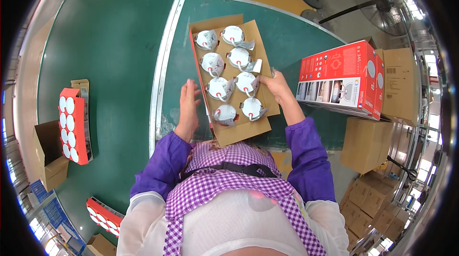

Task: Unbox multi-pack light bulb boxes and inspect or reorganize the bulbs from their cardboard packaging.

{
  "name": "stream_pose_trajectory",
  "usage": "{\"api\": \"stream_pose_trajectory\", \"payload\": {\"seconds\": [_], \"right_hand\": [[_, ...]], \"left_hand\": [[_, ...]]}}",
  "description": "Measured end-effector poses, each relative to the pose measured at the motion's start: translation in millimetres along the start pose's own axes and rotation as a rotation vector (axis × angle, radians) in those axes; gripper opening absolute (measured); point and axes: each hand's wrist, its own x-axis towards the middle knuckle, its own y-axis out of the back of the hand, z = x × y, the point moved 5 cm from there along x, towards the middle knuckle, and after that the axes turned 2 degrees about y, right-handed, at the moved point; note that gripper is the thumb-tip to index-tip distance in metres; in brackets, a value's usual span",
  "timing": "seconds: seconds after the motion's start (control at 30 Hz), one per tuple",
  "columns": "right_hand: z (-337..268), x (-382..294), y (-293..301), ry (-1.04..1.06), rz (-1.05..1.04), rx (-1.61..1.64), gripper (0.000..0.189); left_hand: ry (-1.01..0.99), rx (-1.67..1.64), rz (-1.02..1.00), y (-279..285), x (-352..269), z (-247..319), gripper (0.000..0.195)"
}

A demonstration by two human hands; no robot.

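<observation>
An open cardboard box (263,103) with a red outer side lies tilted on the green table in front of me. In it sit two columns of white round downlights (213,63), each with a short white cable, and most with a leaflet or clear wrapping about them. My right hand (279,85) grips the box's right edge, thumb on the inner side of the cardboard. Just outside the red left side, my left hand (189,107) is raised with its fingers apart and holds nothing; whether it touches the box I cannot tell.
Red printed retail boxes (330,73) stand at right, beside brown cartons (400,87). A metal-edged green surface (118,40) runs along the left, bearing red packs of white discs (73,126) and an open carton (52,159). A pedestal fan (382,4) stands beyond the table.
</observation>
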Motion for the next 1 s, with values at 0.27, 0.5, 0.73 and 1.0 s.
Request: {"api": "stream_pose_trajectory", "payload": {"seconds": [0.27,0.5,0.73,1.0], "right_hand": [[9,2,-5,-0.02,-0.016,0.09,0.046],[27,11,-6,0.059,0.137,-0.017,0.054],[-44,-75,5,0.501,0.681,-0.417,0.028],[-32,-113,-96,0.674,-0.04,-0.412,0.014]], "left_hand": [[-0.111,0.051,-0.11,-19,5,23,0.077],[0.0,-0.097,-0.176,-21,5,20,0.049],[-0.17,0.29,-0.045,9,-37,4,0.062],[0.162,0.165,-0.263,5,-56,-4,0.046]]}}
